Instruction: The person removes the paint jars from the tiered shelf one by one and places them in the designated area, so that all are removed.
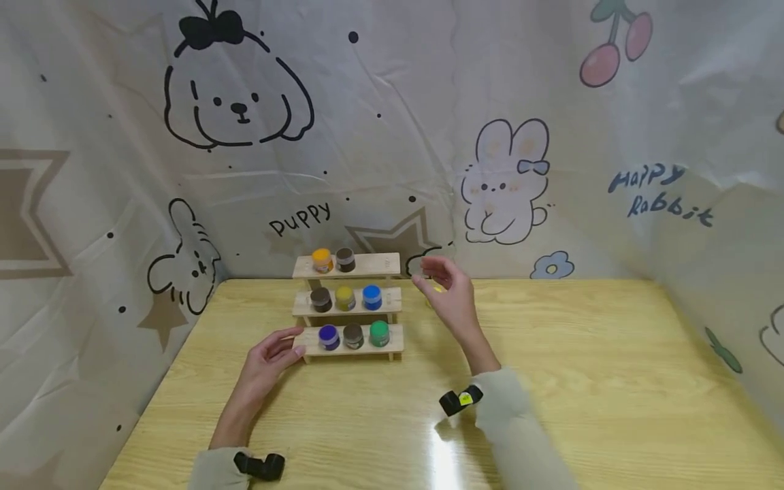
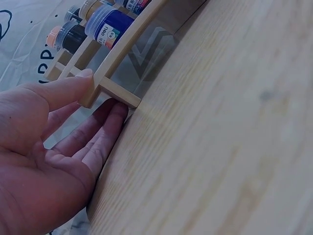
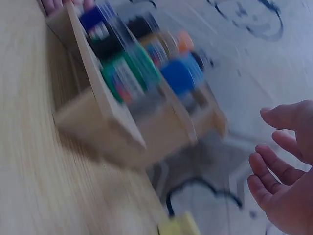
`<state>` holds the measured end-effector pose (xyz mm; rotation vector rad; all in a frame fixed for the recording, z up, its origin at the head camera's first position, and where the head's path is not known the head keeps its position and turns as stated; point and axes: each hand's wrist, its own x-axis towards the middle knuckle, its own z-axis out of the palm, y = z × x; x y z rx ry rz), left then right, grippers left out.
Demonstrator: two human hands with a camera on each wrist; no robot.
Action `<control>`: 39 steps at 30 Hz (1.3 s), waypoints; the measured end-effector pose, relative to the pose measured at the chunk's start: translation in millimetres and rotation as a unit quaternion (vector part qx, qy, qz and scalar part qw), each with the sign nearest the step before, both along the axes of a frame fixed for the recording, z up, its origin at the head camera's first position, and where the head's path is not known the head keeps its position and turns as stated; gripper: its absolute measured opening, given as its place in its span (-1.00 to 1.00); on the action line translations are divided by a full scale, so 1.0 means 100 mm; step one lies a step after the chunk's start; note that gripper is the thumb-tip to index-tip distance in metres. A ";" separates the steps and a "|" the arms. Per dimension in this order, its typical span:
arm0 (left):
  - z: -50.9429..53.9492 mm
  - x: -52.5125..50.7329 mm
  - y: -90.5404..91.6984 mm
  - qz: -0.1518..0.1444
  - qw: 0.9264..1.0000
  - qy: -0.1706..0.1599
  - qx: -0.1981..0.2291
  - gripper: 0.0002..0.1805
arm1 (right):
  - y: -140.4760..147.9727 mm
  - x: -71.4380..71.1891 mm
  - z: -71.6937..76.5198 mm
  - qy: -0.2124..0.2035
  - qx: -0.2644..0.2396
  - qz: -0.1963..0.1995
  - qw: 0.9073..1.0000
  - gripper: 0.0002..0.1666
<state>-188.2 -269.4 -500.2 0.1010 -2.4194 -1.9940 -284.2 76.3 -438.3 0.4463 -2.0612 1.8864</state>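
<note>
A three-step wooden rack (image 1: 384, 263) stands at the back of the table, bearing several small paint jars. The lowest step carries a purple jar (image 1: 329, 337), a dark jar (image 1: 353, 336) and a green jar (image 1: 379, 333). On the middle step are a dark jar, a yellow jar (image 1: 345, 298) and a blue jar (image 1: 371, 297). An orange jar (image 1: 322, 260) and a dark jar share the top. My left hand (image 1: 266, 361) grips the rack's lower left end, thumb against the wood's corner. Right of the rack, my right hand (image 1: 452, 299) hovers empty, its fingers loosely bent.
Partly hidden by the right hand, a small yellow object (image 3: 178, 225) sits on the table beside the rack. The wooden table (image 1: 588, 381) meets a cloth backdrop (image 1: 392, 156) printed with cartoons behind and at both sides. Black bands circle both wrists.
</note>
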 end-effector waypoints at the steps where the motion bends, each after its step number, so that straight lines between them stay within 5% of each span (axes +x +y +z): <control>1: 0.00 0.00 -0.01 -0.001 1.000 -0.003 -0.002 -0.48 | -0.07 0.01 0.02 0.009 0.005 0.009 1.000 -0.51; 9: 0.00 -0.01 -0.06 -0.007 1.000 -0.007 -0.011 -0.47 | -0.47 -0.05 0.24 0.038 0.030 0.043 0.998 -0.56; 20: -0.03 -0.02 -0.09 -0.025 1.000 0.007 0.000 -0.45 | -0.77 -0.23 0.42 0.007 0.133 0.085 0.988 -0.45; 39: -0.06 -0.01 -0.10 -0.028 0.999 0.006 0.023 -0.46 | -1.05 -0.40 0.43 -0.055 0.226 0.081 0.969 -0.41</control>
